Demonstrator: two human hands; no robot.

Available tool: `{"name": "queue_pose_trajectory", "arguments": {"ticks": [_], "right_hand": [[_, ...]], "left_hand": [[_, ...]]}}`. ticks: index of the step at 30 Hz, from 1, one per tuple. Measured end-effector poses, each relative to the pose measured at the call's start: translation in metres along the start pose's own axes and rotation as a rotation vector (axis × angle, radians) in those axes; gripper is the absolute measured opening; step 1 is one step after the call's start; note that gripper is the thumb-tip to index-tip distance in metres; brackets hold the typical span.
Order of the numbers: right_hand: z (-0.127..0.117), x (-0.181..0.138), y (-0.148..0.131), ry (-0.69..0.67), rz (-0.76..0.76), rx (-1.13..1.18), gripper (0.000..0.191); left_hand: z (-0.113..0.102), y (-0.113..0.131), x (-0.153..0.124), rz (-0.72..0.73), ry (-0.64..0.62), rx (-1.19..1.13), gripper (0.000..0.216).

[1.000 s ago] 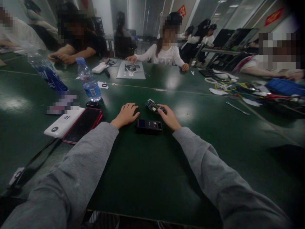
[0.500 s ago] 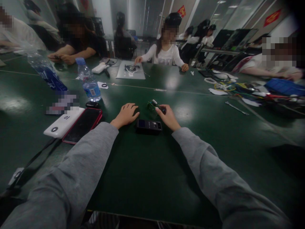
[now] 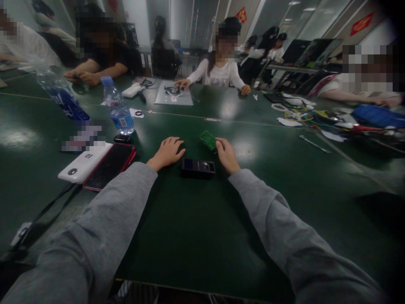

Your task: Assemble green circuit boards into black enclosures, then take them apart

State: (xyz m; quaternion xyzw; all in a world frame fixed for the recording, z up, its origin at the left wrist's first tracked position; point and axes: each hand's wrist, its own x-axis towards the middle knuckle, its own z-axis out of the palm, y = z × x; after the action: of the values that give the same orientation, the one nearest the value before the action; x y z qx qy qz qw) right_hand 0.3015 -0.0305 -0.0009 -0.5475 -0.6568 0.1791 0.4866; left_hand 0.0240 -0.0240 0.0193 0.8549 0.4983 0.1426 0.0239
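Note:
My right hand (image 3: 226, 154) grips a small green circuit board (image 3: 208, 140) by its right edge, thumb on the near side. The board is tilted, with a flat green face turned toward me; its other side is hidden. Resting on the table with fingers spread, my left hand (image 3: 169, 151) holds nothing. Between my two hands, a little closer to me, lies a black box-shaped device (image 3: 198, 167) with a small dark screen on its left part.
Left of my left hand are a phone in a red case (image 3: 110, 166), a white power bank (image 3: 85, 162) and a water bottle (image 3: 118, 107). A wrench (image 3: 314, 144) and tangled cables (image 3: 297, 114) lie at right. Across the table a person works over a grey mat (image 3: 160, 96).
My right hand has turned the circuit board, so its flat green face now shows instead of its component side. My left hand stays put. The person opposite has moved a hand onto the mat.

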Motion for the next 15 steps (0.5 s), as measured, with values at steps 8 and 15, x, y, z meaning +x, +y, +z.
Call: {"name": "queue_pose_trajectory", "arguments": {"ticks": [8, 15], "right_hand": [[0.002, 0.008, 0.015, 0.067, 0.037, -0.081, 0.047], [0.002, 0.002, 0.006, 0.082, 0.039, -0.042, 0.060]], "left_hand": [[0.001, -0.001, 0.000, 0.000, 0.006, -0.008, 0.052], [0.003, -0.002, 0.000, 0.005, 0.016, 0.007, 0.053]]}}
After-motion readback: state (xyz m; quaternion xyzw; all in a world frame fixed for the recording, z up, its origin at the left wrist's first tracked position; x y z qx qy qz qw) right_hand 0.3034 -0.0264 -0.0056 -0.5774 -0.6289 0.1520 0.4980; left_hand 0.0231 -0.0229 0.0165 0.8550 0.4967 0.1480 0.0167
